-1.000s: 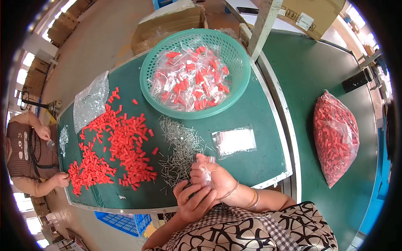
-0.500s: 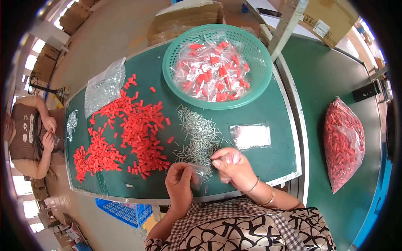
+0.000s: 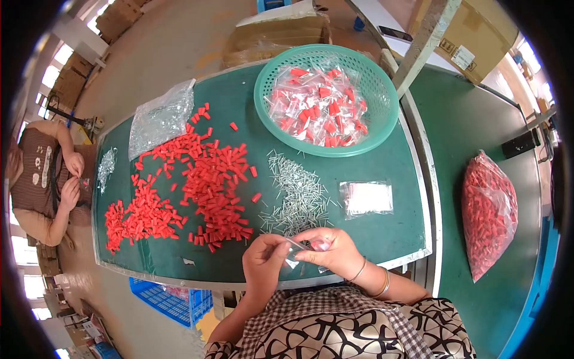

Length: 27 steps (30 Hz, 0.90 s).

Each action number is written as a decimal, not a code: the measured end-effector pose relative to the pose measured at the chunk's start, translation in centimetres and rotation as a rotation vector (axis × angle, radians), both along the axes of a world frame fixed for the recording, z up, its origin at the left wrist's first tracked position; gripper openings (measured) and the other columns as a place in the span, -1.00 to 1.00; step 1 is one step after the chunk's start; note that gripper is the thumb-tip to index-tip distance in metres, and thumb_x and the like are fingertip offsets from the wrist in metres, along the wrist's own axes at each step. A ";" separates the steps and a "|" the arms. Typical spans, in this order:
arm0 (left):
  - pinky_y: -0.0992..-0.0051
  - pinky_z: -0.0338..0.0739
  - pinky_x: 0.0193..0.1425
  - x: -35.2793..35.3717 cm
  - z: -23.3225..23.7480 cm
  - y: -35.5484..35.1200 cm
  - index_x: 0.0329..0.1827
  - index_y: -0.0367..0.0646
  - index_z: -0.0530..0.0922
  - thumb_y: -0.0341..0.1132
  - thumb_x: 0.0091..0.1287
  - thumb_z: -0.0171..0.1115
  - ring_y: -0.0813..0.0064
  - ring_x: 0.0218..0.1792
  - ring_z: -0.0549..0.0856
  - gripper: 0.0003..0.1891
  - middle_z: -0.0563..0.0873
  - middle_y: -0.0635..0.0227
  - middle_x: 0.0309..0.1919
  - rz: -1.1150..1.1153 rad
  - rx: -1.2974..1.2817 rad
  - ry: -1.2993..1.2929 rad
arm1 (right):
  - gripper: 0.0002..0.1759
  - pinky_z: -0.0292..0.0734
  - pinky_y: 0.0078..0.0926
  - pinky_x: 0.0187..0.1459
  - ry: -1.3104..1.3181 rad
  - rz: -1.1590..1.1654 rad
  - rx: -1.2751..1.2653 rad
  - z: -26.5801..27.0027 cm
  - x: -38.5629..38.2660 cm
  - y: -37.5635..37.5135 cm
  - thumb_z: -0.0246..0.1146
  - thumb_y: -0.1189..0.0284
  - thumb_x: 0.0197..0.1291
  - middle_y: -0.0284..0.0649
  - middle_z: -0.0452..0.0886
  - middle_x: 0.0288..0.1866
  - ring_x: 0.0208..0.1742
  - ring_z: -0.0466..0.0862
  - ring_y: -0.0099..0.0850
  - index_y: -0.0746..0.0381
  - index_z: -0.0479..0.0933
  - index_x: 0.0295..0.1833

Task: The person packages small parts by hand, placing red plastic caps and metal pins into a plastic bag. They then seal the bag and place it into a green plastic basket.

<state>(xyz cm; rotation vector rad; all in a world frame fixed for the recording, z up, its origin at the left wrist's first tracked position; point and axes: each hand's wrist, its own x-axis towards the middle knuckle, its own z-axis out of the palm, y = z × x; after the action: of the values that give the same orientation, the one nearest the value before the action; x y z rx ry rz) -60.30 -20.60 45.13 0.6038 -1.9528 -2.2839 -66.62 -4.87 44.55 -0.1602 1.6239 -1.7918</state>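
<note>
Pinched shut between the left hand (image 3: pixel 265 261) and right hand (image 3: pixel 330 251), a small clear bag (image 3: pixel 293 253) is held above the worktop's (image 3: pixel 382 230) near edge, just short of the metal pins (image 3: pixel 296 194), with bare green surface seen rightward.

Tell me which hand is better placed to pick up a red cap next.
Probably the left hand: the red caps lie on its side, nearer to it. The right hand sits farther off, below the pins. Both pinch the small clear bag.

Contents of clear bag (image 3: pixel 293 256) too small to tell; blue crate (image 3: pixel 170 299) half hidden under table (image 3: pixel 382 232).
</note>
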 end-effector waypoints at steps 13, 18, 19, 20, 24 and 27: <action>0.71 0.45 -0.31 1.1 -0.2 -2.5 -0.23 -0.31 0.63 -0.50 0.27 0.24 0.72 -0.41 0.57 -0.92 0.65 0.43 -0.38 -0.100 -0.148 -0.034 | -0.88 0.47 -0.59 -0.31 0.294 -0.068 -0.080 -0.7 1.2 -2.0 0.35 0.48 0.16 -0.27 0.62 -0.32 -0.33 0.56 -0.57 0.32 0.63 -0.26; 0.68 0.46 -0.31 1.9 -0.8 -2.6 -0.22 -0.32 0.62 -0.51 0.27 0.24 0.69 -0.40 0.58 -0.92 0.65 0.38 -0.35 -0.104 -0.096 0.061 | -0.88 0.40 -0.64 -0.42 0.253 -0.104 0.056 -0.7 2.5 -2.5 0.38 0.47 0.13 -0.35 0.57 -0.47 -0.46 0.48 -0.63 0.31 0.63 -0.32; 0.67 0.47 -0.31 1.9 -0.5 -2.4 -0.22 -0.32 0.61 -0.51 0.28 0.22 0.67 -0.40 0.59 -0.92 0.66 0.36 -0.35 -0.107 -0.039 0.046 | -0.87 0.38 -0.65 -0.44 0.283 -0.107 0.086 -0.8 2.6 -2.6 0.38 0.46 0.13 -0.36 0.56 -0.49 -0.48 0.45 -0.64 0.30 0.62 -0.34; 0.66 0.48 -0.31 1.9 -0.4 -2.3 -0.21 -0.33 0.60 -0.52 0.29 0.20 0.66 -0.41 0.59 -0.92 0.66 0.34 -0.34 -0.111 0.019 0.027 | -0.86 0.37 -0.65 -0.45 0.284 -0.112 0.074 -0.9 2.7 -2.7 0.39 0.46 0.12 -0.37 0.54 -0.51 -0.48 0.43 -0.65 0.30 0.62 -0.35; 0.64 0.49 -0.30 2.3 -1.3 -3.0 -0.21 -0.33 0.60 -0.53 0.29 0.19 0.65 -0.41 0.58 -0.92 0.67 0.34 -0.34 -0.126 -0.039 -0.009 | -0.83 0.33 -0.66 -0.48 0.247 -0.120 0.045 -1.8 2.7 -3.0 0.40 0.43 0.11 -0.40 0.50 -0.55 -0.51 0.38 -0.67 0.31 0.60 -0.39; 0.64 0.49 -0.31 1.6 -1.5 -2.6 -0.22 -0.32 0.60 -0.51 0.29 0.20 0.65 -0.42 0.58 -0.93 0.68 0.35 -0.34 -0.116 0.009 0.003 | -0.80 0.31 -0.66 -0.50 0.218 -0.120 0.068 -1.4 2.3 -2.7 0.41 0.41 0.12 -0.42 0.48 -0.57 -0.53 0.36 -0.68 0.31 0.59 -0.41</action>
<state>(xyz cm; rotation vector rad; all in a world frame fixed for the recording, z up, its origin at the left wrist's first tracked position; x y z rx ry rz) -58.66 -23.15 43.60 0.5003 -2.0284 -2.3593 -64.30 -7.56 43.15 -0.2387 1.8802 -1.8585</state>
